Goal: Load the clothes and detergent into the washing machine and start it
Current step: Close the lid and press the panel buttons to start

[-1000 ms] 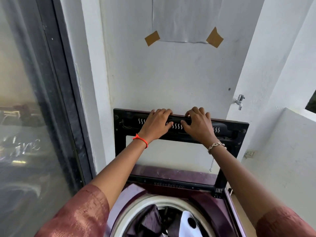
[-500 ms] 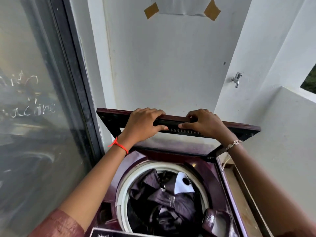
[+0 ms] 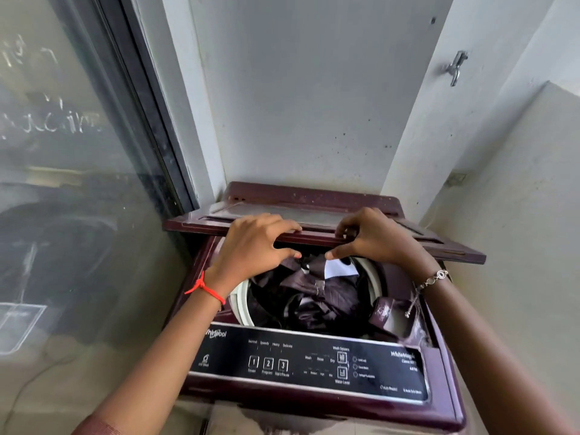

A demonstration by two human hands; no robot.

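A maroon top-loading washing machine [image 3: 445,403] stands in a wall corner. Its lid [image 3: 201,222] hangs partway down, nearly level above the drum. My left hand [image 3: 254,246] grips the lid's front edge left of centre, fingers on top and thumb below. My right hand [image 3: 373,238] grips the same edge right of centre. Dark clothes [image 3: 317,296] with a white patch fill the white-rimmed drum [image 3: 240,299]. A black control panel [image 3: 314,362] with numbered buttons runs along the machine's front. No detergent container is in view.
A dark-framed glass door [image 3: 78,183] stands close on the left. White walls enclose the machine behind and to the right. A metal tap [image 3: 455,69] sticks out of the right wall, above the machine.
Both hands have swung the lid from upright against the wall down to nearly level over the drum. The view has tilted down, and the control panel now shows.
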